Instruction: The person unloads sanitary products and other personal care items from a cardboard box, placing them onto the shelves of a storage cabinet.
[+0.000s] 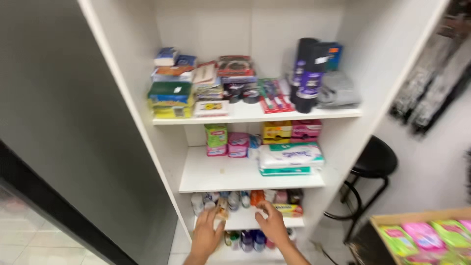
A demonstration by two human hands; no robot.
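Here, a tall white shelving unit [274,115] seen from above, set against a white wall, grey panel [59,122] to the left and pale tiled floor [29,240] at the lower left corner. Low down, two bare hands reaching onto the third shelf [245,221]. Left hand [207,234] flat with fingers spread, fingertips touching a small tan packet [223,210] among a row of small white bottles [216,200]. Right hand [271,225] loosely open, fingers curled a little, just beside a yellow and red box [288,210] lying at the shelf's front edge; whether touching it, cannot tell. Beneath, more bottles with blue caps [252,240], partly hidden by the hands.

Higher up, a middle shelf with a large white and green soft pack [290,158], pink and yellow cartons [292,130] behind it and bare white board on the left. Top shelf crowded with stacked sponges and flat boxes [171,93], tape rolls [244,93], and black rolls with purple labels [308,73].

To the right, a black round stool [375,159] on the floor, dark items hanging on the wall [431,83], and a wooden crate of pink and green packets [431,235] at the lower corner.
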